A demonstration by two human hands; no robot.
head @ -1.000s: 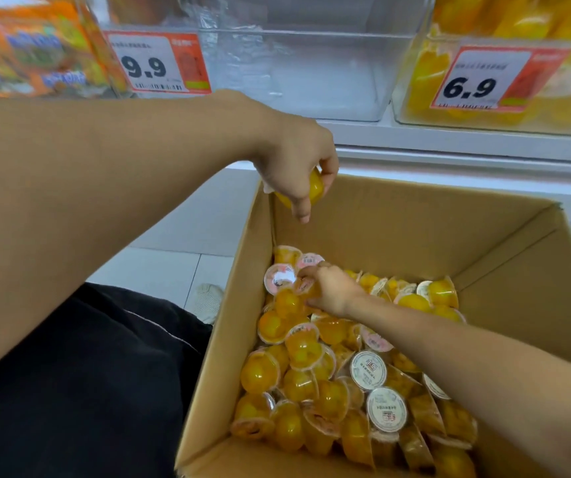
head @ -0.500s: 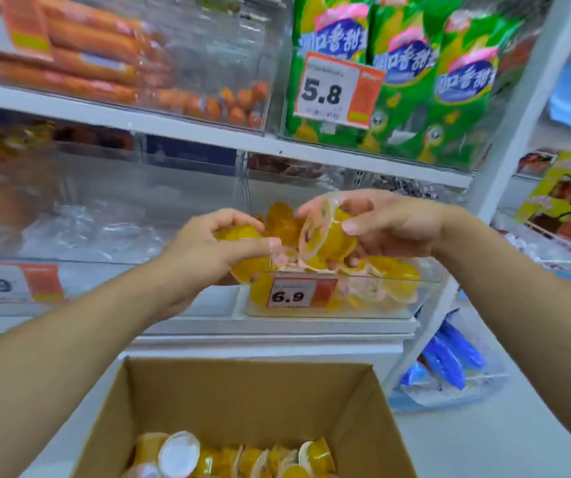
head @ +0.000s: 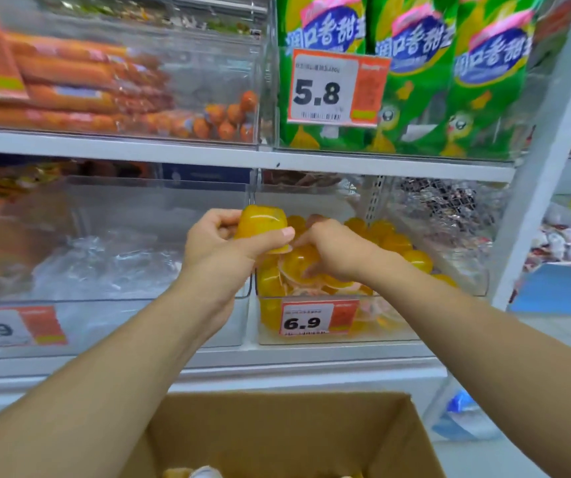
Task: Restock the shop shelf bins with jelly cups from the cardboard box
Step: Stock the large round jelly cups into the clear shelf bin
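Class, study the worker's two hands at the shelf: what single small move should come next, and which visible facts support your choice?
Probably the left hand should carry its jelly cup a little rightward and release it into the 6.9 bin. The cup hangs at that bin's left edge, not yet inside, while the right hand is already down on the cups piled there.

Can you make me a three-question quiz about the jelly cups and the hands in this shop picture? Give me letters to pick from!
1. Where is the bin with the jelly cups?
A. behind the 6.9 tag
B. behind the 5.8 tag
C. on the floor

2. What colour is the held jelly cup?
A. blue
B. yellow-orange
C. purple

3. What is the left hand doing?
A. hanging loose
B. pointing
C. gripping a jelly cup

Answers:
1 A: the bin of cups carries the 6.9 tag.
2 B: the jelly cup looks yellow-orange.
3 C: the left hand curls round it.
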